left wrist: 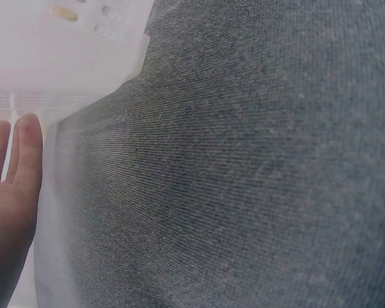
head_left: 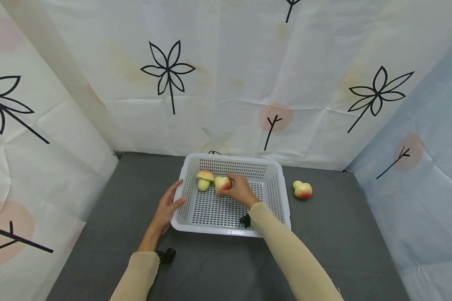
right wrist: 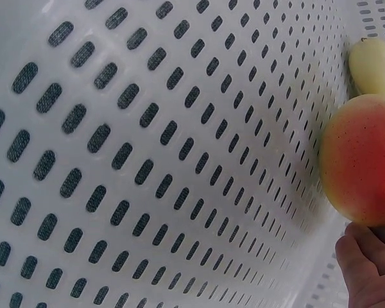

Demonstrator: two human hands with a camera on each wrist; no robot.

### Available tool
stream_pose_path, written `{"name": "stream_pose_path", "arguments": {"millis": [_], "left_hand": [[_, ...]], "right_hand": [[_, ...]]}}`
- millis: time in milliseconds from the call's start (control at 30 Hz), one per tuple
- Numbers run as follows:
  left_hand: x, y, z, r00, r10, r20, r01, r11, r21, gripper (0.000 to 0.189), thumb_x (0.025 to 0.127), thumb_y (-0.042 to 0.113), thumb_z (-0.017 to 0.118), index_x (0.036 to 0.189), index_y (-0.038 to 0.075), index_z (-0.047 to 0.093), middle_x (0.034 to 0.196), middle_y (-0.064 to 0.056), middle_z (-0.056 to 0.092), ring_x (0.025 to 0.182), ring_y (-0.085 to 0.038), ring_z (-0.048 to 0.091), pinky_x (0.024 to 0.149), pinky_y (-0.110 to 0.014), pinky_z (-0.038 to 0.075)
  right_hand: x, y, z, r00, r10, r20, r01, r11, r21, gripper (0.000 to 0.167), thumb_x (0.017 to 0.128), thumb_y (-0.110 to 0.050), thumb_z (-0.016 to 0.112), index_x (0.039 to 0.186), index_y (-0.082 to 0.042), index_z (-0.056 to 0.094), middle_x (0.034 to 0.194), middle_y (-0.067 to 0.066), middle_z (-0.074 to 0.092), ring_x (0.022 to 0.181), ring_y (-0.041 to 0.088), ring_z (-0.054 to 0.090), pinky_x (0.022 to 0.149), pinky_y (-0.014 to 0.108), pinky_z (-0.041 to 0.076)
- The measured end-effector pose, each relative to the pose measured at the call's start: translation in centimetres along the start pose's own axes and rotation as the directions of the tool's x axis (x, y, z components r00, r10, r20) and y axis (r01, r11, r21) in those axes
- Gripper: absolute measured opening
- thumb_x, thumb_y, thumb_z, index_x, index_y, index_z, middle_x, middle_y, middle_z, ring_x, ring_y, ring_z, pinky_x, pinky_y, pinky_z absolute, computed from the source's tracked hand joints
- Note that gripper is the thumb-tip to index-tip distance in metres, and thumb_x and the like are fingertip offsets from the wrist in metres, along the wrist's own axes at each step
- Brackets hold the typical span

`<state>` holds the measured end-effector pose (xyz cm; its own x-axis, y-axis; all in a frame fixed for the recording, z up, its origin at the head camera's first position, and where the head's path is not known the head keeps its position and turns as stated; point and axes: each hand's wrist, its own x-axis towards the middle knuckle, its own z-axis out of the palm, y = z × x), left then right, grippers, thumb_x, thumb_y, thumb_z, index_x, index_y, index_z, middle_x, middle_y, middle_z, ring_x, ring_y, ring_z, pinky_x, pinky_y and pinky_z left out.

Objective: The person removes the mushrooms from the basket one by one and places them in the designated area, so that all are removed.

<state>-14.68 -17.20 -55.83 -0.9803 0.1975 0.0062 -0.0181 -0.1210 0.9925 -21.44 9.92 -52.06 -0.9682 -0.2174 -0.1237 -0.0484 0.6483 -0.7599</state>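
A white perforated plastic basket (head_left: 226,231) stands on the grey table. My left hand (head_left: 168,209) rests against its left side, the thumb over the rim; in the left wrist view its fingers (left wrist: 29,147) are straight beside the basket wall. Inside, my right hand (head_left: 242,191) pinches a toy mushroom (head_left: 222,183) with a red-and-yellow rounded cap between thumb and fingers. The right wrist view shows its red cap (right wrist: 366,160) close up, with fingertips (right wrist: 356,250) at its lower edge. Just left of it lies another toy mushroom (head_left: 204,179), pale-stemmed with an orange-yellow cap.
A third toy mushroom (head_left: 303,190) lies on the table (head_left: 335,234), right of the basket. Patterned white curtains (head_left: 226,83) hang behind and on the left, with a bluish one (head_left: 429,192) on the right. A dark wrist camera (head_left: 166,255) sits by the left sleeve.
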Motion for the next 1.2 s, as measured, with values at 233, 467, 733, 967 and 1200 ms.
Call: {"name": "stream_pose_path", "arguments": {"millis": [233,467,733,967,1200], "left_hand": [[0.04,0.03,-0.04,1.000,0.003,0.001,-0.003,1.000,-0.008,0.067,0.103,0.009,0.059,0.161,0.015,0.027,0.157,-0.022,0.037,0.129,-0.045,0.049,0.093,-0.057,0.048],[-0.02,0.14,0.04,1.000,-0.002,-0.008,0.002,1.000,-0.014,0.067,0.103,0.008,0.059,0.161,0.014,0.027,0.157,-0.022,0.037,0.129,-0.044,0.049,0.094,-0.059,0.046],[-0.07,0.24,0.16,1.000,-0.008,-0.011,0.008,1.000,-0.011,0.066,0.103,0.008,0.059,0.161,0.014,0.028,0.155,-0.024,0.039,0.128,-0.042,0.051,0.094,-0.057,0.047],[-0.07,0.28,0.19,1.000,-0.009,-0.017,0.009,1.000,-0.006,0.066,0.103,0.009,0.059,0.161,0.014,0.028,0.155,-0.023,0.039,0.129,-0.042,0.051,0.095,-0.058,0.046],[0.01,0.23,0.18,1.000,-0.008,-0.019,0.008,1.000,-0.006,0.066,0.103,0.008,0.059,0.161,0.015,0.028,0.156,-0.022,0.039,0.130,-0.043,0.049,0.096,-0.059,0.045]], "right_hand": [[0.04,-0.14,0.24,1.000,-0.003,0.006,0.003,1.000,-0.022,0.087,0.079,-0.029,0.090,0.147,0.005,0.047,0.145,0.021,0.054,0.131,0.034,0.053,0.106,0.045,0.043],[0.29,-0.10,0.54,1.000,0.006,0.007,-0.005,0.998,-0.063,0.089,0.078,-0.031,0.091,0.146,0.006,0.048,0.141,0.021,0.057,0.127,0.034,0.057,0.104,0.044,0.045],[0.40,0.20,0.80,1.000,-0.001,0.000,0.001,0.995,-0.097,0.081,0.076,-0.031,0.091,0.140,0.005,0.055,0.131,0.019,0.064,0.118,0.031,0.061,0.101,0.042,0.047],[0.41,0.33,0.81,1.000,-0.005,-0.007,0.004,0.997,-0.078,0.076,0.078,-0.030,0.090,0.137,0.004,0.058,0.127,0.018,0.066,0.113,0.029,0.063,0.097,0.041,0.050],[0.19,0.03,0.34,1.000,0.016,-0.013,-0.016,0.999,-0.038,0.082,0.080,-0.029,0.089,0.144,0.006,0.050,0.140,0.022,0.058,0.125,0.033,0.058,0.103,0.043,0.046]]}}
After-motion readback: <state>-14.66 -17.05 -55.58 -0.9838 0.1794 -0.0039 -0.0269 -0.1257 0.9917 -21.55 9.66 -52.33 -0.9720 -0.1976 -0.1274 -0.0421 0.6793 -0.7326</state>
